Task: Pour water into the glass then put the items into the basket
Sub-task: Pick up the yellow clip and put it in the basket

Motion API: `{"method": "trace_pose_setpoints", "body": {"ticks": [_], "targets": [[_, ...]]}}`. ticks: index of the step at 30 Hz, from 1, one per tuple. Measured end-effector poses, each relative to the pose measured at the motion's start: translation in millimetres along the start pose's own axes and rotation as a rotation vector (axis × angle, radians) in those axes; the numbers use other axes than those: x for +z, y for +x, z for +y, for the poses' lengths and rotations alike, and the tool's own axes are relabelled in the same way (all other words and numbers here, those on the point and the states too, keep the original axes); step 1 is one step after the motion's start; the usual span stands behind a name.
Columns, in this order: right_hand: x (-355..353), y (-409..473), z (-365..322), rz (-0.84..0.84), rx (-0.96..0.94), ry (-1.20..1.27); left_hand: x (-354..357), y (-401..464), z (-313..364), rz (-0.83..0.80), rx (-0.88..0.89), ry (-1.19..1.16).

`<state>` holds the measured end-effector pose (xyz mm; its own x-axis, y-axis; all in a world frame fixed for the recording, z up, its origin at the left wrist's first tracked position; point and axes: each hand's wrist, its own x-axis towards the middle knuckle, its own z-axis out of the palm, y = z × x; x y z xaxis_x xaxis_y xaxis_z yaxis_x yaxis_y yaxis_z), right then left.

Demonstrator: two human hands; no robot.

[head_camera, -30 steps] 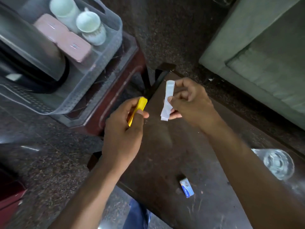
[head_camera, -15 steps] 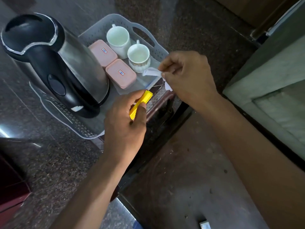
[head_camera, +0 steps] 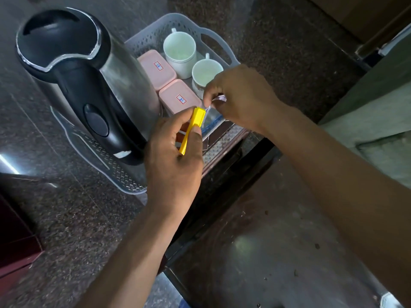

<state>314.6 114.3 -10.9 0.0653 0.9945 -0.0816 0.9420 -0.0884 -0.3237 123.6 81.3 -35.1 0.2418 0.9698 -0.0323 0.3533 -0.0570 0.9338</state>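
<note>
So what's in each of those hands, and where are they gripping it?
The left hand pinches a yellow sachet around its middle and lower part. The right hand pinches a white sachet, mostly hidden by its fingers, above the basket.

Brushed-metal kettle, perforated plastic basket — glossy ceramic cups
</note>
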Motion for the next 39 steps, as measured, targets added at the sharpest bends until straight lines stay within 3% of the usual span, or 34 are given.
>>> {"method": "trace_pose_setpoints", "body": {"ticks": [5, 16, 30, 39], "targets": [[2.0, 13.5, 1.0, -0.201, 0.056, -0.022, 0.9, 4.9, -1.9, -0.009, 0.001, -0.007], [0.0, 22.3, -7.2, -0.459, 0.080, -0.001, 2.9, 6.7, -7.6, 0.010, 0.013, -0.010], [1.1, 26.4, -18.5, -0.439, 0.053, -0.086, 2.4, 6.8, -10.8, 0.000, -0.017, 0.002], [-29.5, 0.9, 0.8, -0.192, 0.071, 0.335, 6.6, 10.4, -2.0, 0.064, -0.005, 0.003]]}}
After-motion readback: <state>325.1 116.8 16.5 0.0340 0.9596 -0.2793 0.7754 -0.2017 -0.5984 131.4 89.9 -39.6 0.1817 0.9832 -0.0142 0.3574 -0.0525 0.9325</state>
